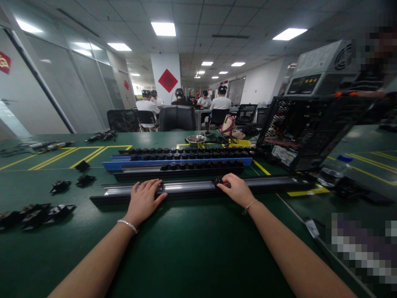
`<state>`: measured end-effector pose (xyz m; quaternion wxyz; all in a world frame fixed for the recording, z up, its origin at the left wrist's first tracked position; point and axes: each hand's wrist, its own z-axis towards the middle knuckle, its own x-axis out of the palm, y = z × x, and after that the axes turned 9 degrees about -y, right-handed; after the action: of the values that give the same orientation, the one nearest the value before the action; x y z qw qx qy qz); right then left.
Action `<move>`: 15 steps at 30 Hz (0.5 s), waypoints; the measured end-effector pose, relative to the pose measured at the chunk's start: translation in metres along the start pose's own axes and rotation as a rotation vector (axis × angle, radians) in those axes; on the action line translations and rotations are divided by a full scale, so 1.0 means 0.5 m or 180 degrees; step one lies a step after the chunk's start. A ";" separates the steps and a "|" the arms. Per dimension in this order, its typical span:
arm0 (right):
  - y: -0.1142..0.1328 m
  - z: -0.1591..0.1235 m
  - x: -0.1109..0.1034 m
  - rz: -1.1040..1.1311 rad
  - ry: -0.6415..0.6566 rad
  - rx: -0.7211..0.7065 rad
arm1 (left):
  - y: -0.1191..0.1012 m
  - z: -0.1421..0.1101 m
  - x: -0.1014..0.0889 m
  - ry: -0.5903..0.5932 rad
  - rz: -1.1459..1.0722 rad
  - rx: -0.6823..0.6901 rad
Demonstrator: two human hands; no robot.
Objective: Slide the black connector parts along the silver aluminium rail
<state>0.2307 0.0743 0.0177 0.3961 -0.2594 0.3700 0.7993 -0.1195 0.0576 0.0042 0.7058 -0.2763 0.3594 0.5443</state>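
A long black rail [186, 188] with a shiny metal channel lies across the green table in front of me. My left hand [145, 198] rests over its left part, fingers stretched across the channel and thumb apart along the near edge. A small dark piece shows partly beside those fingertips. Farther right, my right hand [235, 188] pinches a small black socket-like module [218, 181] seated in or on the channel. Its underside is hidden by my fingers. Behind lie similar black rails, one with a row of modules [190, 165], and a blue rail [111, 165].
Loose black modules [60, 186] lie at the left, with more [34, 215] nearer me. A metal bowl [196, 139] and yellow tray [240, 143] stand behind the rails. An open computer case [291, 128] and a bottle [333, 171] are at the right. Several people sit farther back.
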 end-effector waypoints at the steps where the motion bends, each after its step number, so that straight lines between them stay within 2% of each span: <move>1: 0.001 0.000 0.000 -0.0022 0.0024 -0.0009 | 0.000 0.000 0.000 -0.0009 -0.0004 0.0003; 15: 0.009 -0.004 -0.005 -0.0089 0.0097 -0.0202 | -0.003 0.000 -0.002 -0.0031 -0.0059 -0.0019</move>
<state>0.2288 0.0699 0.0201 0.3931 -0.2891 0.3468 0.8010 -0.1182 0.0570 0.0049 0.7118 -0.2791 0.3517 0.5402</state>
